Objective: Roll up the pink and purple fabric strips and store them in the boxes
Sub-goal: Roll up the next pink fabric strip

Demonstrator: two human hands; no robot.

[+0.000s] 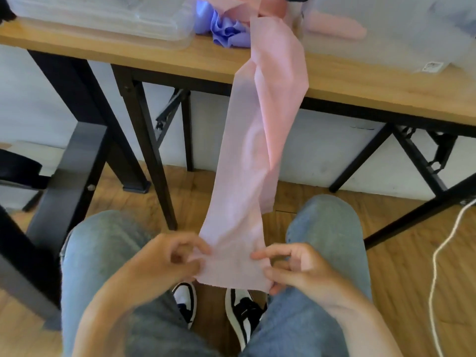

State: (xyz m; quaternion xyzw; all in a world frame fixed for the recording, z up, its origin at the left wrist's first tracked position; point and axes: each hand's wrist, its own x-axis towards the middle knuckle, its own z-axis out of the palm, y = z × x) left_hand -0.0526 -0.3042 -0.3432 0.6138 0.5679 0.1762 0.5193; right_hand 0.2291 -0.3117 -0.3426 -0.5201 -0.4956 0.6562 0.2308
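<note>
A long pink fabric strip (253, 140) runs from the wooden table (360, 83) down over its front edge to my lap. My left hand (170, 261) pinches the strip's lower left corner. My right hand (293, 266) pinches the lower right corner, so the flat end is stretched between both hands above my knees. A crumpled purple fabric strip (226, 29) lies on the table beside the pink one. A clear plastic box (108, 19) sits at the table's left. Another clear box (401, 34) at the right holds a rolled pink strip (337, 27).
Black table legs (146, 140) and braces stand under the table ahead of my knees. A white cable (443, 253) trails over the wooden floor at the right. A dark chair (18, 168) is at the left edge.
</note>
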